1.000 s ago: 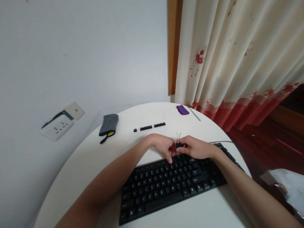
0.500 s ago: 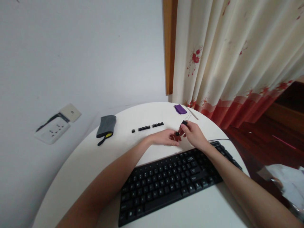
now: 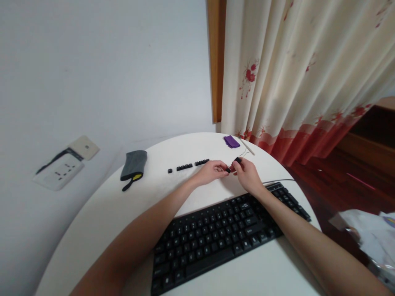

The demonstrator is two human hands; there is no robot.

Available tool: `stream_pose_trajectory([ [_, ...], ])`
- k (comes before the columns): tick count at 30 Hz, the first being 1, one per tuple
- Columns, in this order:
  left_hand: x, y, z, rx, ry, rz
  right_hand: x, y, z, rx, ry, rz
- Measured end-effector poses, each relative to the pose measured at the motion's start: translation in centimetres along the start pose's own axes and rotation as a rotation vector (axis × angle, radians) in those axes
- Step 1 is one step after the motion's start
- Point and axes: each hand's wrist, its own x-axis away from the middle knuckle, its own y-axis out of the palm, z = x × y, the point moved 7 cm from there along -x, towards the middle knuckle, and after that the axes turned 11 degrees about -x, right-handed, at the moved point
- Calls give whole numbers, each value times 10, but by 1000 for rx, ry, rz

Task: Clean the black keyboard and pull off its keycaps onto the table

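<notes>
My left hand (image 3: pixel 212 172) pinches a small black keycap (image 3: pixel 228 169) between its fingertips above the white table. Close beside it, my right hand (image 3: pixel 247 173) grips a small black block (image 3: pixel 238 160) between thumb and fingers; its exact kind is not clear. Thin bent wires (image 3: pixel 245 153) show just beyond that block, and I cannot tell whether they join it. Beyond my left hand, several black keycaps (image 3: pixel 184 167) lie in a broken row. A black keyboard (image 3: pixel 210 242) rests under my forearms, its right part partly covered by my right arm.
A grey pouch (image 3: pixel 134 165) with a yellow lining and black loop lies at the left. Toward the back right are a folded purple cloth (image 3: pixel 231 141) and a thin pale stick (image 3: pixel 247 146). The keyboard cable (image 3: pixel 279 180) runs to the round table's right edge.
My left fingers have closed in on the keycap and turned slightly upward. Both hands remain close together, the right still gripping the black block. The whole view has shifted slightly.
</notes>
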Motion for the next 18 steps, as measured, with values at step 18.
stream_pose_trajectory([
  [18,113,-22,72,-553,165,375,47,46,-43,-355,51,-160],
])
